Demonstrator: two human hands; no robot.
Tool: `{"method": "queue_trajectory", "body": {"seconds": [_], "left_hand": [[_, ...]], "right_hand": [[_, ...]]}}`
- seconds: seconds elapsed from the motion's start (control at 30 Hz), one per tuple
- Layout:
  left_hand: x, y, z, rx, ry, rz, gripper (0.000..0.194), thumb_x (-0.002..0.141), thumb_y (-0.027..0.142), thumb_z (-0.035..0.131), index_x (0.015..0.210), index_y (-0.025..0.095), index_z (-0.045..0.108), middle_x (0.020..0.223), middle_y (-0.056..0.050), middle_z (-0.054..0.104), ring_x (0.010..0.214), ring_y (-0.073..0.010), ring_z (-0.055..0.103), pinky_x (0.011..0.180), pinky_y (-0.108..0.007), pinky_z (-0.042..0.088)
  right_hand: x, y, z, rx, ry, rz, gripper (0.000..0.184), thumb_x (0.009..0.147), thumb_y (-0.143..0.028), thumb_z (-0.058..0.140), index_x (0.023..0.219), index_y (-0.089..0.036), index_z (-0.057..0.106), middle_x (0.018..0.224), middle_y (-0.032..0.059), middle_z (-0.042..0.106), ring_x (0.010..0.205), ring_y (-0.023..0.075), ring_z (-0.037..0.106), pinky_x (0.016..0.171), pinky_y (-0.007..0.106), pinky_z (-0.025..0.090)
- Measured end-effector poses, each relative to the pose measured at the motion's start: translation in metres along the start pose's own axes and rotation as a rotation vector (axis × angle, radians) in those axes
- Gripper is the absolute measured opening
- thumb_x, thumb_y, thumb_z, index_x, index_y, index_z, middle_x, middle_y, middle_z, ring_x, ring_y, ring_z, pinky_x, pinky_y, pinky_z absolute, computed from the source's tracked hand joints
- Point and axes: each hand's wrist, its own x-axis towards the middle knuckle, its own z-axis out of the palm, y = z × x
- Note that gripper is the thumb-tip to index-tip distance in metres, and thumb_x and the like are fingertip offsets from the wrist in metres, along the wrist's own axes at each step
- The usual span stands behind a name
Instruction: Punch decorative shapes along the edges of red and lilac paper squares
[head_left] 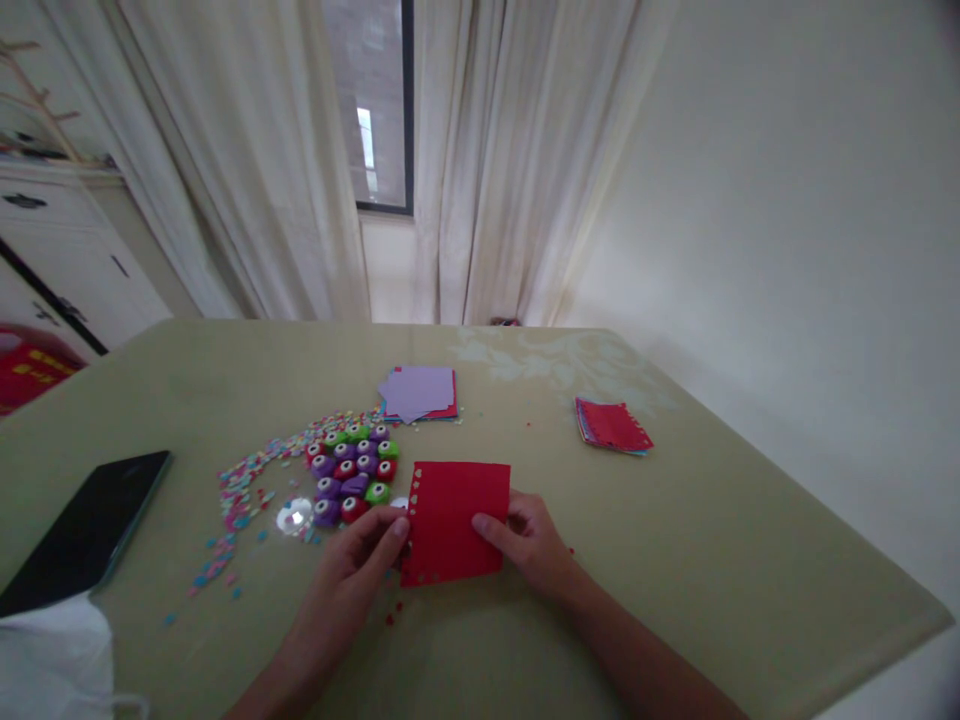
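My right hand (pixel 529 540) pinches a square sheet of red paper (pixel 457 520) by its right side, thumb on top. Small cut-out holes run down the sheet's left edge and along its bottom edge. At that left edge, the fingers of my left hand (pixel 364 550) are closed around a small paper punch, mostly hidden by the fingers and the sheet. Behind my left hand stands a cluster of purple, green and red paper punches (pixel 354 470) with white round marks. A few tiny red cut-outs (pixel 390 620) lie below the sheet.
Coloured paper confetti (pixel 240 480) curves around the cluster's left side, near a shiny clear disc (pixel 295 516). Further back lie a lilac-topped paper stack (pixel 421 390) and a red-topped stack (pixel 613 426). A dark tablet (pixel 86 525) and white mask (pixel 56 660) are at left.
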Motion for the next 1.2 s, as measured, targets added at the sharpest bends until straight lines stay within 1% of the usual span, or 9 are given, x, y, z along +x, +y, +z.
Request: {"method": "queue_trajectory", "body": {"seconds": [0.17,0.43,0.57,0.7,0.8,0.93,1.03,1.13,1.2], "left_hand": [[0.001,-0.006,-0.004,0.012,-0.012,0.014,0.04,0.085,0.06,0.073,0.087,0.021,0.073,0.079,-0.002,0.071,0.071,-0.018,0.064,0.065,-0.025,0.052],[-0.001,-0.002,-0.005,0.015,0.036,0.046,0.039,0.085,0.059,0.075,0.088,0.02,0.074,0.073,0.0,0.067,0.067,-0.0161,0.061,0.061,-0.023,0.05],[-0.001,0.0,-0.004,-0.002,0.046,0.043,0.04,0.084,0.06,0.075,0.091,0.021,0.075,0.076,-0.001,0.069,0.067,-0.0162,0.062,0.06,-0.023,0.05],[-0.001,-0.002,-0.005,0.028,0.038,0.058,0.036,0.087,0.057,0.074,0.087,0.021,0.073,0.072,0.001,0.065,0.064,-0.0141,0.058,0.056,-0.021,0.047],[-0.002,-0.003,-0.005,0.019,0.038,0.051,0.034,0.088,0.056,0.073,0.092,0.022,0.072,0.075,0.001,0.066,0.066,-0.0142,0.059,0.058,-0.021,0.049],[-0.002,-0.004,-0.004,-0.008,0.051,0.043,0.034,0.087,0.055,0.075,0.092,0.022,0.072,0.077,0.001,0.067,0.067,-0.014,0.06,0.059,-0.021,0.049],[-0.002,-0.003,-0.004,-0.031,0.054,0.037,0.033,0.087,0.054,0.075,0.094,0.022,0.074,0.079,0.001,0.069,0.069,-0.0144,0.062,0.061,-0.021,0.051],[-0.002,-0.001,-0.004,-0.067,0.065,0.028,0.034,0.087,0.053,0.077,0.103,0.023,0.074,0.086,-0.001,0.073,0.075,-0.0164,0.066,0.064,-0.022,0.053],[-0.003,0.0,-0.003,-0.073,0.061,0.03,0.033,0.086,0.053,0.077,0.1,0.023,0.074,0.084,-0.001,0.073,0.072,-0.0156,0.066,0.061,-0.021,0.052]], "right_hand": [[-0.001,-0.002,0.001,-0.035,-0.027,-0.012,0.03,0.093,-0.045,0.073,0.11,-0.023,0.083,0.112,0.008,0.079,0.102,0.0271,0.073,0.089,0.036,0.058],[-0.003,-0.005,0.002,0.009,-0.089,0.037,0.034,0.092,-0.047,0.073,0.113,-0.022,0.082,0.108,0.0074,0.08,0.1,0.0272,0.073,0.083,0.034,0.059],[-0.003,-0.008,0.001,0.012,-0.134,0.033,0.036,0.093,-0.047,0.072,0.118,-0.022,0.08,0.11,0.0081,0.079,0.099,0.0267,0.073,0.082,0.033,0.058],[-0.002,-0.004,0.0,0.001,-0.159,0.003,0.035,0.092,-0.047,0.074,0.113,-0.019,0.081,0.104,0.0089,0.079,0.093,0.0245,0.073,0.08,0.031,0.058],[-0.001,0.002,-0.001,0.009,-0.187,-0.001,0.031,0.092,-0.044,0.075,0.107,-0.018,0.081,0.102,0.0085,0.079,0.091,0.0223,0.072,0.078,0.03,0.058],[-0.001,0.006,-0.003,0.021,-0.226,0.025,0.029,0.093,-0.043,0.074,0.108,-0.018,0.081,0.103,0.0082,0.078,0.093,0.0222,0.071,0.078,0.029,0.058],[-0.001,0.004,-0.002,0.046,-0.227,0.024,0.027,0.093,-0.042,0.074,0.107,-0.019,0.08,0.1,0.0074,0.078,0.092,0.0215,0.071,0.078,0.029,0.057],[-0.002,0.001,-0.001,0.037,-0.243,0.023,0.026,0.094,-0.041,0.073,0.104,-0.019,0.081,0.101,0.0073,0.078,0.089,0.0205,0.071,0.08,0.029,0.057],[-0.002,0.0,-0.001,0.009,-0.254,0.019,0.026,0.094,-0.041,0.073,0.104,-0.019,0.081,0.101,0.0074,0.078,0.088,0.0202,0.071,0.079,0.029,0.057]]}}
